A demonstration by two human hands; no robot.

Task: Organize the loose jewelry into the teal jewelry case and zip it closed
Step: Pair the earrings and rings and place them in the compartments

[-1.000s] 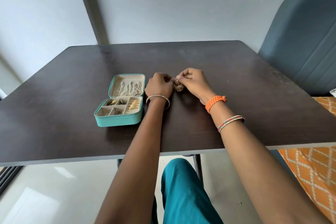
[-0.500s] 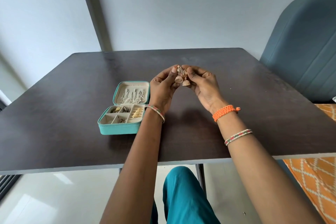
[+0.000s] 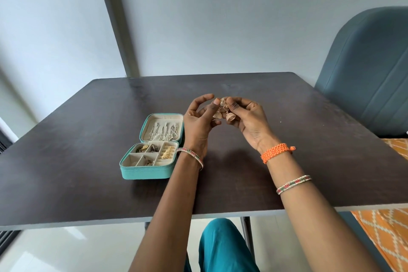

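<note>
Table (image 3: 88, 161), dark wood, against pale grey wall (image 3: 220, 17).

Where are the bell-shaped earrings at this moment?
In the head view, the bell-shaped earrings hang above the table, pinched between the left hand and right hand, to the right of the open teal case.

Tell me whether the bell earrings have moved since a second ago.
Yes. The bell earrings were low at the table beside the teal case; now both hands hold them lifted above it.
</note>
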